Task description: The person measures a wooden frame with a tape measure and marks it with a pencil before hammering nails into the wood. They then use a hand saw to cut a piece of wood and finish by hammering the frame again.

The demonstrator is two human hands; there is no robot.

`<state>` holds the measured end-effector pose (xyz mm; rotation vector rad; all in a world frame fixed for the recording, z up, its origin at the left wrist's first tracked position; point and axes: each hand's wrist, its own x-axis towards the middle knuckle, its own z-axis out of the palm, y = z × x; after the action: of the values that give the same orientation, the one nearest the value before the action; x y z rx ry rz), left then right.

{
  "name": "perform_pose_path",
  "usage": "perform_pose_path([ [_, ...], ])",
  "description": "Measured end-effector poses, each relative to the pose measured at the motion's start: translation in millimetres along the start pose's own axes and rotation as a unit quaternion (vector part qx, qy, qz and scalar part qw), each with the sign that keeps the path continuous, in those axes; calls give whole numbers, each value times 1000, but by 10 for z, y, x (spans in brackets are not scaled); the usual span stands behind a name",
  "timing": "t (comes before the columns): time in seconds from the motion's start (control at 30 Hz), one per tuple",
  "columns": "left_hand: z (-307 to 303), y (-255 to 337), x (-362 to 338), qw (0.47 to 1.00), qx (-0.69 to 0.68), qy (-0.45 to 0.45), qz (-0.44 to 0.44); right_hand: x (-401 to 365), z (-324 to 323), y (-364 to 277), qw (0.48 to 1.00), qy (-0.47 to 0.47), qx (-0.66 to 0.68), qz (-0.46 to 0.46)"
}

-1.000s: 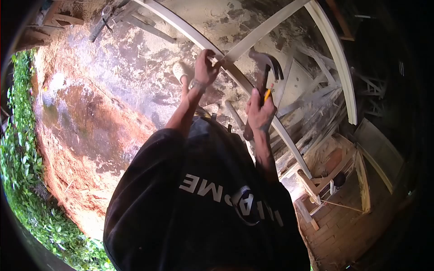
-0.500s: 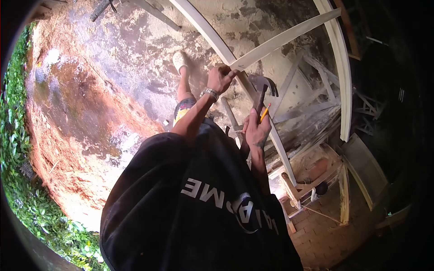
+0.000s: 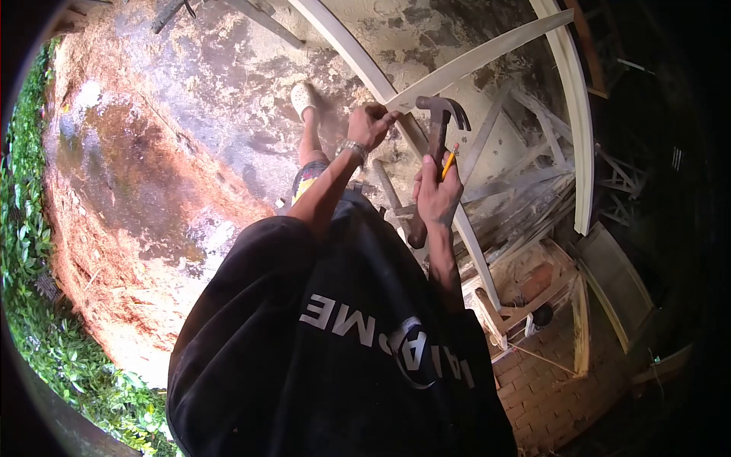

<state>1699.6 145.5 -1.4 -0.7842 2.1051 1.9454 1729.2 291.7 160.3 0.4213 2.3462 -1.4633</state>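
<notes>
My right hand (image 3: 439, 194) is wrapped round the handle of a claw hammer (image 3: 439, 122), with a yellow pencil (image 3: 448, 163) also held between its fingers. The hammer head is just right of the joint where a pale crosspiece (image 3: 480, 65) meets a long wooden beam (image 3: 343, 42). At that joint my left hand (image 3: 369, 127), with a metal band on its wrist, has thumb and fingers pinched together. Whatever is between those fingertips is too small to make out. The crosspiece's far end lies over a second long beam (image 3: 582, 137).
Below the beams is a stained floor (image 3: 228, 84). Loose wooden strips (image 3: 533, 209) and a wooden frame (image 3: 499, 324) lie at the right. A foot in a pale clog (image 3: 302, 99) stands left of the beam. Reddish ground (image 3: 99, 282) and green plants (image 3: 30, 266) are at the left.
My right hand has risen with the hammer and pencil, bringing the hammer head up beside the joint. My left hand has shifted only slightly, still at the joint.
</notes>
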Motion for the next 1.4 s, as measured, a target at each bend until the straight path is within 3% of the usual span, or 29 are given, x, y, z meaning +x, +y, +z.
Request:
perform_pose_path([
  [0.03, -4, 18, -2, 1000, 0, -1, -2, 14, 1, 0, 1000, 2, -16, 0],
  [0.17, -42, 81, -27, 1000, -10, -6, -21, 46, -8, 28, 983, 46, -103, -146],
  [0.27, -26, 80, -21, 1000, -7, -1, -29, -161, 43, -263, 971, 74, 15, -227],
  [0.33, -16, 48, -10, 999, -9, -6, -30, -107, 71, 58, 961, 104, 9, -255],
  [0.4, -31, 45, -14, 1000, 9, -7, -25, 38, 102, 141, 952, 97, -170, -234],
  [0.43, -30, 56, -11, 1000, 18, -6, -20, 91, 58, 22, 963, 0, -251, -102],
  [0.57, 1, 27, -16, 999, -46, 11, 2, 72, -73, -190, 989, 40, -135, -44],
  [0.63, 26, -9, -12, 1000, -22, 14, -6, -99, -147, -437, 984, 87, 4, -156],
  [0.7, 2, -29, 28, 999, 21, -14, -47, -281, -51, -808, 939, 131, 176, -263],
  [0.73, -11, -35, 20, 998, 21, -14, -53, -259, 26, -718, 914, 199, 137, -325],
  [0.8, -13, -3, 20, 998, 19, -15, -59, -69, 43, -152, 915, 139, 47, -375],
  [0.83, -1, 10, 15, 999, 15, -15, -44, 50, 82, 209, 935, 147, -96, -307],
  [0.93, 29, -69, 61, 1000, 17, -4, 1, 148, -10, 233, 969, 57, -230, -76],
  [1.0, 88, -274, 152, 999, 31, 17, 17, 43, -138, -42, 988, 74, -123, -54],
  [1.03, 130, -312, 150, 1000, -13, 6, -18, -3, -200, -181, 993, 84, -69, -45],
  [1.07, 240, -684, 328, 999, -42, -7, -2, -91, -272, -475, 992, 92, -18, -86],
  [1.13, 80, -207, 118, 999, -11, -20, -33, -239, -260, -935, 938, 142, 115, -295],
  [1.2, 87, -235, 124, 998, -49, -21, -28, -321, -84, -1090, 873, 281, 201, -346],
  [1.23, 92, -257, 137, 997, -69, -22, -24, -201, -100, -776, 881, 234, 124, -392],
  [1.3, 94, -313, 176, 998, -40, -30, -27, -2, 2, -1, 947, 119, -65, -291],
  [1.33, 105, -338, 199, 999, -25, -33, -26, 32, 70, 191, 974, 47, -173, -135],
  [1.4, 102, -446, 141, 999, 5, -27, 17, 39, 18, 332, 973, 75, -168, -140],
])
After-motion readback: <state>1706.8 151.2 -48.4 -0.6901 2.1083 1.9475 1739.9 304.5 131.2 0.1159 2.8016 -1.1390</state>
